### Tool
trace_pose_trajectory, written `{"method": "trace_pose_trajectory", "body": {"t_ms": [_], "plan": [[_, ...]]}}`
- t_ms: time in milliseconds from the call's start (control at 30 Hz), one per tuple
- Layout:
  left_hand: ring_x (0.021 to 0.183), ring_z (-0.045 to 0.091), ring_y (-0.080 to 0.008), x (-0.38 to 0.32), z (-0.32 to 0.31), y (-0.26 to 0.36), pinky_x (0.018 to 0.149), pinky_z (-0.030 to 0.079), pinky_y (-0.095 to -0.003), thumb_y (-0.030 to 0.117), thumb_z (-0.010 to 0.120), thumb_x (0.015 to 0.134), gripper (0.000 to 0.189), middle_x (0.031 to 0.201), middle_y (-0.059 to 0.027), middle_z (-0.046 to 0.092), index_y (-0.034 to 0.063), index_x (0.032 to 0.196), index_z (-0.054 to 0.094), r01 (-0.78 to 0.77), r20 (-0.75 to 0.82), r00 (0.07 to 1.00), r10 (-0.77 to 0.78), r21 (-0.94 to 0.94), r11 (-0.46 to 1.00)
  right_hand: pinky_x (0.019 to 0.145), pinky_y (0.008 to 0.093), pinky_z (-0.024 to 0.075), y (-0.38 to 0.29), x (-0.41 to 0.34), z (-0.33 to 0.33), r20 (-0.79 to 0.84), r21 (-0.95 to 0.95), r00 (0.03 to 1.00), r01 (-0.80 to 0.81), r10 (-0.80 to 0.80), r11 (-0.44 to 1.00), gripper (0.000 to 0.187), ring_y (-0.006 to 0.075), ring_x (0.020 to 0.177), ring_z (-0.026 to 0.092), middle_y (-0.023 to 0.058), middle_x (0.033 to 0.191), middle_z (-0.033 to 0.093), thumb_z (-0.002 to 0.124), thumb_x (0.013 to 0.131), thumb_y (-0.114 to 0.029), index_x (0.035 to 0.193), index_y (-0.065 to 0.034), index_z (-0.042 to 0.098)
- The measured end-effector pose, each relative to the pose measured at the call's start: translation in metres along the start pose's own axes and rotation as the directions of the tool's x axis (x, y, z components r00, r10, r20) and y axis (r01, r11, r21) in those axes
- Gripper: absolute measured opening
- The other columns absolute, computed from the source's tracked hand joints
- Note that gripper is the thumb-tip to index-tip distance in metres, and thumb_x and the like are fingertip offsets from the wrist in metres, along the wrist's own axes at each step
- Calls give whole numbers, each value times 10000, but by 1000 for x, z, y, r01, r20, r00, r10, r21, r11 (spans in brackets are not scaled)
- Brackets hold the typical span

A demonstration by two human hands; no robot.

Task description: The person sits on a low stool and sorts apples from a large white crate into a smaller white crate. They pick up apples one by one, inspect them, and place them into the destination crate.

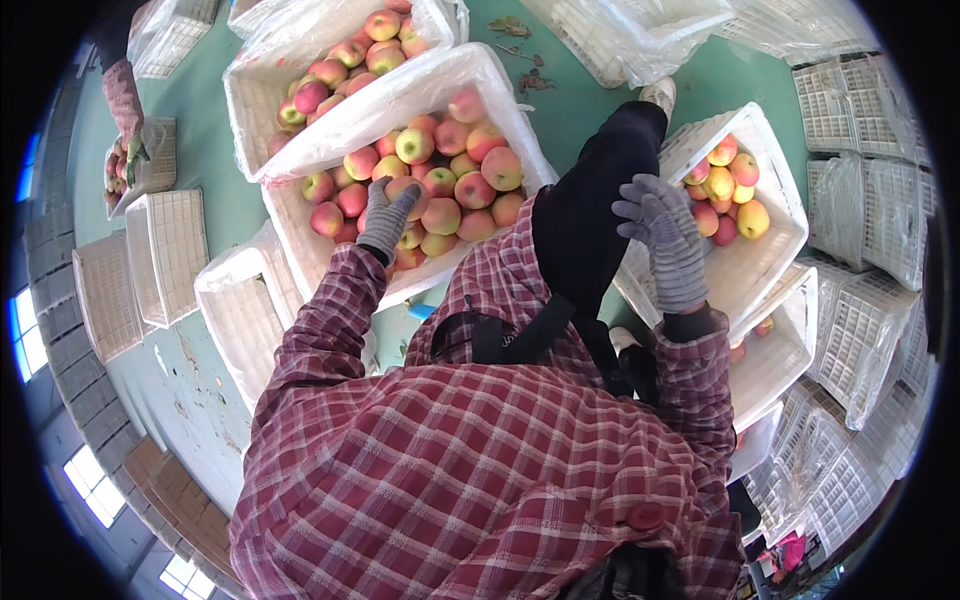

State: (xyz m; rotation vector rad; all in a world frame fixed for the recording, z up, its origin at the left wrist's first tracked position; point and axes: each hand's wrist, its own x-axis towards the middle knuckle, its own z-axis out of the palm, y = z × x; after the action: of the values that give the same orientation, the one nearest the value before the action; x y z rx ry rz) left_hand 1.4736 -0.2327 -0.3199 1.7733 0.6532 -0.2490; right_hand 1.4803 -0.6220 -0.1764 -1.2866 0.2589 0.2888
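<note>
My left hand point(391, 214), in a grey knitted glove, has thumb and fingers around a red and yellow apple point(406, 193) in a lined white plastic crate point(281, 202). Many more apples point(442, 216) fill this crate around it. My right hand point(657, 225), gloved the same way, is raised with its fingers apart and holds nothing that I can see. It is beside a second white crate point(776, 240), where several yellow and red apples point(718, 184) lie at one end. Part of that crate is hidden by my right hand and forearm.
Another lined crate of apples point(330, 73) adjoins the left crate. White crates point(166, 255) stand at the left, and stacked crates point(877, 210) line the right. A co-worker's gloved hand point(136, 159) is over a far-left crate. Dry leaves point(510, 27) lie on the green floor.
</note>
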Motion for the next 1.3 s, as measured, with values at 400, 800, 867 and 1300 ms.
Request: {"method": "trace_pose_trajectory", "body": {"t_ms": [400, 800, 867, 1300], "plan": [[1151, 479, -306, 17, 106, 108, 1002, 380, -377, 78, 495, 889, 359, 1241, -171, 491, 2, 1239, 480, -620, 169, 784, 597, 275, 735, 660, 320, 517, 150, -21, -170, -494, -32, 788, -440, 368, 898, 327, 171, 813, 614, 67, 991, 609, 580, 903, -214, 1188, -58, 539], [887, 597, -165, -17, 444, 221, 799, 516, -287, 94, 601, 884, 249, 1023, -71, 605, 34, 1122, 560, -197, 539, 700, 469, -485, 852, 695, 351, 521, 151, 85, -198, -651, 319, 650, -234, 391, 919, 655, 202, 887, 587, 85, 1083, 576, 687, 830, -308, 1331, -20, 378], [886, 622, -196, -19, 444, 222, 780, 538, -317, 100, 605, 881, 262, 1018, -87, 616, 28, 1127, 549, 111, 605, 776, 181, -412, 904, 695, 353, 523, 139, 112, -202, -693, 388, 594, -172, 410, 905, 668, 201, 872, 586, 76, 1048, 576, 696, 821, -308, 1331, -22, 373], [949, 620, -229, -19, 435, 234, 820, 524, -341, 175, 610, 889, 302, 1040, -85, 610, 52, 1156, 541, 286, 718, 688, 102, -397, 872, 819, 347, 522, 143, 175, -229, -483, 814, 762, 209, 432, 542, 669, 225, 1060, 548, 133, 1213, 504, 759, 729, -256, 1264, -30, 427]]}}
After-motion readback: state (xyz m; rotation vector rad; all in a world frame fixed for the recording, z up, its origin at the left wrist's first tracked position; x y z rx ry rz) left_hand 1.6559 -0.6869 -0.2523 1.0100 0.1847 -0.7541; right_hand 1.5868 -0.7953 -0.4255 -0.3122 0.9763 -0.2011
